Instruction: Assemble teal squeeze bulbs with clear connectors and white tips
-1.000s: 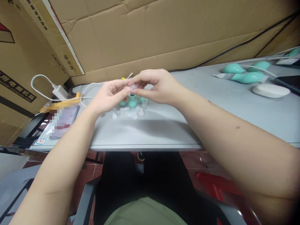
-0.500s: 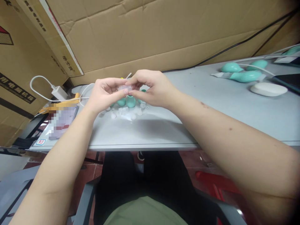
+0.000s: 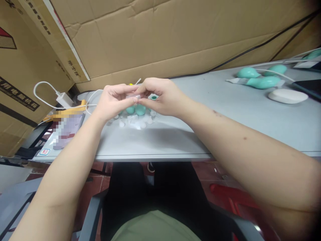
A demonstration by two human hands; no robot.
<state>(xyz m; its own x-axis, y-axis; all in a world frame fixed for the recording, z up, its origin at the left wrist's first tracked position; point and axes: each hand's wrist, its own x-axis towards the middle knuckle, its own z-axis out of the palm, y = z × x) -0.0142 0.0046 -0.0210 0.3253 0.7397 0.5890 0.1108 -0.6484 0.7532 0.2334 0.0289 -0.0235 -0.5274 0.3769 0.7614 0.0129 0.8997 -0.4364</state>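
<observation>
Between my two hands, above the table, is a small clear plastic piece (image 3: 133, 96) whose exact kind I cannot make out. My left hand (image 3: 114, 99) pinches it from the left with thumb and fingers. From the other side my right hand (image 3: 160, 95) closes on it, fingertips meeting those of the left. Below and behind the hands stand teal rubber bulbs (image 3: 140, 110), partly covered by the fingers. Small clear and white plastic parts (image 3: 132, 117) lie scattered on the table just in front of the bulbs.
More teal bulbs (image 3: 262, 82) lie at the right, beside a white rounded object (image 3: 288, 96) and a dark device (image 3: 308, 87). A white charger (image 3: 64, 99) with its cable and a purple flat box (image 3: 69, 130) are on the left. Cardboard (image 3: 175, 36) rises behind the grey table (image 3: 155, 144).
Both hands have dipped very slightly, still together around the clear plastic piece. The view has shifted a little; the things on the table stay in place.
</observation>
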